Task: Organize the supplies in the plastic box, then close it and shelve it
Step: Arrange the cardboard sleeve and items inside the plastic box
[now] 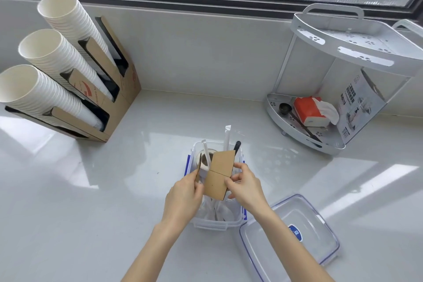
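Note:
A clear plastic box with blue clips stands open on the white counter, near the front middle. Inside it are a white roll, wrapped straws, a black utensil handle and wrapped white items at the near end. Above the box, my right hand pinches a folded brown cardboard piece. My left hand grips a second, thinner cardboard piece seen edge-on. The clear lid with a blue rim lies flat to the right of the box.
A cardboard dispenser with three stacks of white paper cups leans at the back left. A white two-tier corner shelf stands at the back right, holding a tissue pack, a black scoop and a printed bag. A window runs behind.

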A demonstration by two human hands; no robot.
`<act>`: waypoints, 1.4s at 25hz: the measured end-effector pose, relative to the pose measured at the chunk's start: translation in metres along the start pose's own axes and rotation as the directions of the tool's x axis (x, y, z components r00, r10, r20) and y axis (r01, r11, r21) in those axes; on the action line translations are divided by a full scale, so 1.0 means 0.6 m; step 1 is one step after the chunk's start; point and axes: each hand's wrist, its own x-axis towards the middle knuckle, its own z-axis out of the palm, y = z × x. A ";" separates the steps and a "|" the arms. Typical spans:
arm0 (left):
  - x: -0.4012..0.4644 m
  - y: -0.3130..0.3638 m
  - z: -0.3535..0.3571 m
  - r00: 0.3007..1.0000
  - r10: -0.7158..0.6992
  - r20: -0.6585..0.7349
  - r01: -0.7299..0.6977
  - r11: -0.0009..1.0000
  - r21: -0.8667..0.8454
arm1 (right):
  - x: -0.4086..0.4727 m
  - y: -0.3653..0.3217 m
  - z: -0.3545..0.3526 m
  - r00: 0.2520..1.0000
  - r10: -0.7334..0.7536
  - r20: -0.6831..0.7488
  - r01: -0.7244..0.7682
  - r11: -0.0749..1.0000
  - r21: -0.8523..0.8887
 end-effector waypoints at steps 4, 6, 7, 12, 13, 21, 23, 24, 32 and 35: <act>-0.001 -0.011 -0.011 0.996 -0.030 -0.089 0.021 0.995 -0.099 | -0.007 -0.002 -0.009 1.000 -0.006 -0.014 0.007 0.999 0.045; -0.002 -0.012 -0.017 0.993 -0.040 -0.114 0.018 0.982 -0.187 | -0.010 -0.005 -0.012 0.999 -0.030 -0.036 0.032 0.998 0.051; -0.003 -0.011 -0.018 0.992 -0.038 -0.120 0.010 0.974 -0.226 | -0.013 -0.008 -0.011 0.998 -0.053 -0.044 0.055 0.997 0.046; -0.016 0.011 -0.014 0.999 -0.024 -0.036 0.007 0.917 -0.398 | -0.039 -0.028 0.011 0.978 -0.208 0.016 0.207 0.978 0.024; -0.020 0.016 -0.010 1.000 -0.024 -0.011 0.017 0.901 -0.433 | -0.044 -0.031 0.017 0.974 -0.227 0.030 0.226 0.974 0.029; -0.033 0.026 -0.012 0.994 -0.014 0.110 0.075 0.811 -0.580 | -0.046 -0.027 0.028 0.971 -0.197 0.133 0.168 0.965 0.203; -0.032 0.025 -0.009 0.993 -0.012 0.121 0.082 0.802 -0.592 | -0.042 -0.024 0.026 0.968 -0.188 0.166 0.146 0.961 0.236; -0.032 0.025 -0.009 0.992 -0.018 0.123 0.089 0.797 -0.598 | -0.040 -0.024 0.025 0.966 -0.184 0.184 0.134 0.958 0.255; -0.019 0.010 -0.020 0.989 -0.044 0.144 0.122 0.792 -0.599 | -0.030 -0.022 0.014 0.941 -0.184 0.284 0.116 0.964 0.239; -0.011 0.008 -0.027 0.991 -0.052 0.123 0.118 0.775 -0.620 | -0.020 -0.020 0.004 0.957 -0.161 0.242 0.103 0.967 0.234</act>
